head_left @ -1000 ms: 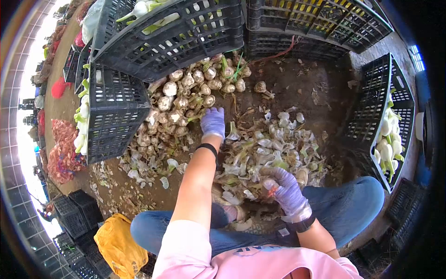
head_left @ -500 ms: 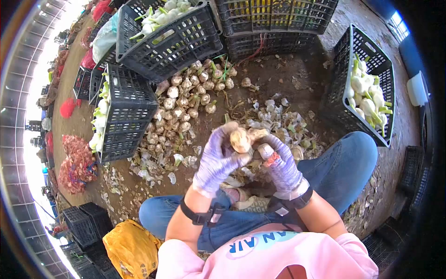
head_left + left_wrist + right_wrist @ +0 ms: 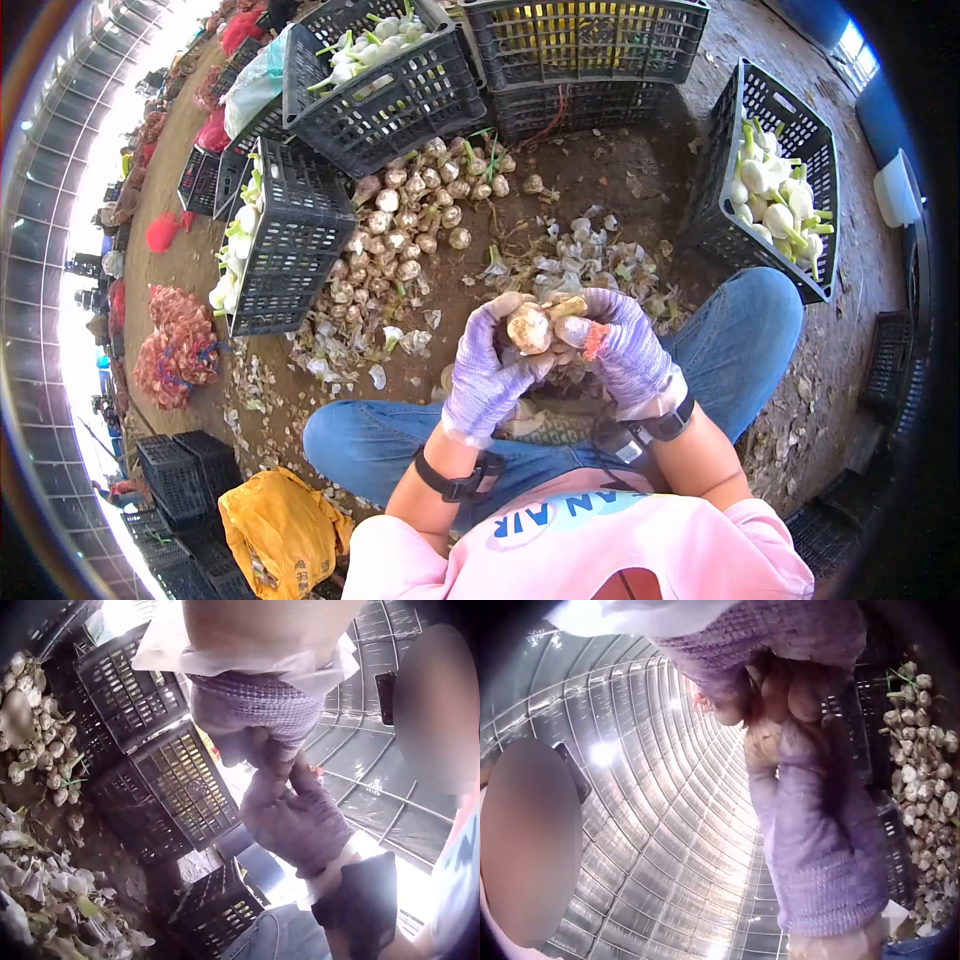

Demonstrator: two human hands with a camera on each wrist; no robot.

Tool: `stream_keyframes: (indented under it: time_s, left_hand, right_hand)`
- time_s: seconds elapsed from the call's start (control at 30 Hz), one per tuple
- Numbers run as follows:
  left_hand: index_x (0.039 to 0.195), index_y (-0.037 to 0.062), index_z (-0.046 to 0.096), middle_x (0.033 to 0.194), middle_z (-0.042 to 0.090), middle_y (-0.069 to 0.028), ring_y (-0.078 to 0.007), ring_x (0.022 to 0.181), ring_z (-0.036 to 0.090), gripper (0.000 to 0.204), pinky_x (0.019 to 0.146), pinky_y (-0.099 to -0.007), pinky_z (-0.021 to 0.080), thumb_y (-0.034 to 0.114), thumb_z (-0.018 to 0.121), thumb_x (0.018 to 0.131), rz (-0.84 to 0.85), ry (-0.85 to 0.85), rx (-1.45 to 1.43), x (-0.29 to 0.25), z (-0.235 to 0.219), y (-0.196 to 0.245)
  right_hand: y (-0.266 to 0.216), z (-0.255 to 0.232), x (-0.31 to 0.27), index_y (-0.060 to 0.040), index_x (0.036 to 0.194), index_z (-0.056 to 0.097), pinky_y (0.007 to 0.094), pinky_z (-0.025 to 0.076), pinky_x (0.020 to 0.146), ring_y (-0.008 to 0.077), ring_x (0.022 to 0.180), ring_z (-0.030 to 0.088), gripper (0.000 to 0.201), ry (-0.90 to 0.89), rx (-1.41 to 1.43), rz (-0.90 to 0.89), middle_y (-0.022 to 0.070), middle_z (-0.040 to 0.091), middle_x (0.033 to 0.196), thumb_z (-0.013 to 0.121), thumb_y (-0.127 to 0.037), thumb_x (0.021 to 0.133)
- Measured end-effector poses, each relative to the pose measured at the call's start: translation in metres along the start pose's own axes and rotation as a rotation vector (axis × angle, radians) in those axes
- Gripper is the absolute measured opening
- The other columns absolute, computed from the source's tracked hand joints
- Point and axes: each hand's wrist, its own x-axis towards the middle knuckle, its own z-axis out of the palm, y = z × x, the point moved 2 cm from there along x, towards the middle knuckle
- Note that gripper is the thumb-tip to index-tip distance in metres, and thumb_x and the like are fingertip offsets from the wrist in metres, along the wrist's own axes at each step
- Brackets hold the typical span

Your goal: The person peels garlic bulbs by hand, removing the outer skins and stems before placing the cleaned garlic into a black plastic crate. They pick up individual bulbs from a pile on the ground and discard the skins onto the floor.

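Note:
Both hands wear purple knit gloves with bare fingertips and meet in front of the lap. The left hand (image 3: pixel 487 372) grips a brownish garlic bulb (image 3: pixel 529 330) between thumb and fingers. At its right side the right hand (image 3: pixel 628 352), with an orange-red wrap on the thumb, pinches the bulb's stem (image 3: pixel 568 308). In the left wrist view the left hand (image 3: pixel 259 712) and right hand (image 3: pixel 296 821) meet fingertip to fingertip, the bulb mostly hidden. The right wrist view has the right hand (image 3: pixel 780 652) above the left (image 3: pixel 817 832), fingers touching.
Unpeeled garlic (image 3: pixel 400 220) lies heaped on the ground ahead, beside loose peelings (image 3: pixel 585 255). Black crates of pale bulbs stand at left (image 3: pixel 300 240), ahead (image 3: pixel 390 100) and right (image 3: pixel 770 190). A yellow bag (image 3: pixel 285 530) lies at lower left.
The left hand has come back from the garlic heap with a bulb and met the right hand. Since half a second ago, both have shifted slightly and the head view has tilted.

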Motion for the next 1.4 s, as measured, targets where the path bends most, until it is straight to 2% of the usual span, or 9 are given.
stream_keyframes:
  time_s: [0.13,0.2,0.27,0.3,0.43,0.63,0.83,1.2,1.4]
  left_hand:
    - [0.112,0.0012,0.049,0.107,0.056,-0.0082,-0.0149,0.091,0.058,0.046,0.076,-0.0277,0.051,0.024,0.071,0.078,-0.367,0.023,-0.545,-0.002,0.005,0.0]
    - [0.107,0.002,0.054,0.095,0.06,-0.0067,-0.0123,0.073,0.06,0.052,0.064,-0.0255,0.053,0.046,0.063,0.081,-0.498,-0.069,0.06,0.006,-0.001,0.002]
    - [0.104,0.0024,0.057,0.076,0.059,-0.0057,-0.0136,0.053,0.055,0.071,0.054,-0.0238,0.048,0.068,0.049,0.078,-0.903,0.087,-0.754,0.0,-0.005,-0.022]
    - [0.11,0.0028,0.053,0.084,0.06,-0.0065,-0.0133,0.059,0.056,0.083,0.053,-0.0236,0.048,0.077,0.034,0.077,-0.916,-0.039,-0.596,-0.001,-0.011,-0.037]
    - [0.124,0.0056,0.041,0.103,0.057,-0.0071,-0.0158,0.08,0.059,0.077,0.054,-0.026,0.05,0.067,0.049,0.079,-0.306,0.176,-0.062,0.013,0.004,-0.019]
    - [0.128,0.0047,0.04,0.113,0.055,-0.0096,-0.0189,0.099,0.057,0.07,0.074,-0.0316,0.052,0.052,0.06,0.081,-0.459,0.068,-0.537,0.012,-0.001,-0.006]
    - [0.111,0.0003,0.059,0.108,0.057,-0.0067,-0.0144,0.097,0.058,0.033,0.082,-0.0249,0.048,0.011,0.068,0.081,-0.365,0.155,-0.088,0.012,-0.017,-0.008]
    - [0.1,0.0027,0.065,0.092,0.06,-0.0047,-0.0129,0.082,0.059,0.033,0.071,-0.0241,0.048,0.011,0.076,0.07,-0.111,0.027,0.371,0.014,-0.017,0.022]
    - [0.1,0.0046,0.066,0.089,0.059,-0.0077,-0.0175,0.079,0.061,0.033,0.069,-0.027,0.05,0.004,0.075,0.068,-0.078,0.006,0.392,0.012,-0.025,0.019]
  right_hand:
    - [0.0,-0.007,0.005,0.0018,0.1,0.062,0.0243,0.049,0.069,0.013,0.074,0.06,0.023,-0.027,-0.166,0.033,0.004,0.064,0.086,0.066,-0.01,0.08]
    - [-0.006,-0.013,0.01,0.0021,0.099,0.061,0.0246,0.048,0.068,0.0134,0.073,0.059,0.022,-0.099,-0.503,-0.185,0.003,0.062,0.083,0.065,-0.009,0.081]
    - [-0.006,-0.01,0.012,0.0024,0.099,0.061,0.025,0.047,0.066,0.0138,0.072,0.057,0.02,-0.176,-0.841,-0.41,0.002,0.06,0.08,0.063,-0.008,0.081]
    - [-0.004,-0.01,0.014,0.0024,0.1,0.059,0.0256,0.046,0.066,0.014,0.072,0.056,0.021,-0.133,-0.702,-0.39,0.0018,0.057,0.079,0.062,-0.007,0.082]
    - [0.022,-0.022,0.02,0.0011,0.11,0.054,0.0269,0.046,0.071,0.015,0.078,0.056,0.027,-0.022,-0.523,-0.231,0.0055,0.057,0.088,0.059,-0.008,0.085]
    - [0.012,0.006,0.013,-0.0009,0.109,0.054,0.029,0.052,0.073,0.0196,0.086,0.062,0.031,-0.067,0.534,-0.004,0.0093,0.062,0.095,0.058,-0.022,0.086]
    - [0.023,-0.02,0.021,-0.0013,0.111,0.051,0.0319,0.053,0.076,0.0212,0.09,0.061,0.031,-0.155,0.357,0.043,0.0129,0.058,0.104,0.058,-0.02,0.087]
    - [-0.002,-0.002,0.018,0.0007,0.105,0.057,0.0263,0.045,0.082,0.0111,0.088,0.054,0.031,-0.05,-0.452,-0.208,0.0059,0.059,0.094,0.067,-0.016,0.081]
    - [-0.001,-0.01,0.022,0.0019,0.102,0.057,0.0252,0.048,0.075,0.0105,0.083,0.055,0.036,-0.046,-0.275,0.093,0.0051,0.059,0.092,0.072,-0.018,0.076]
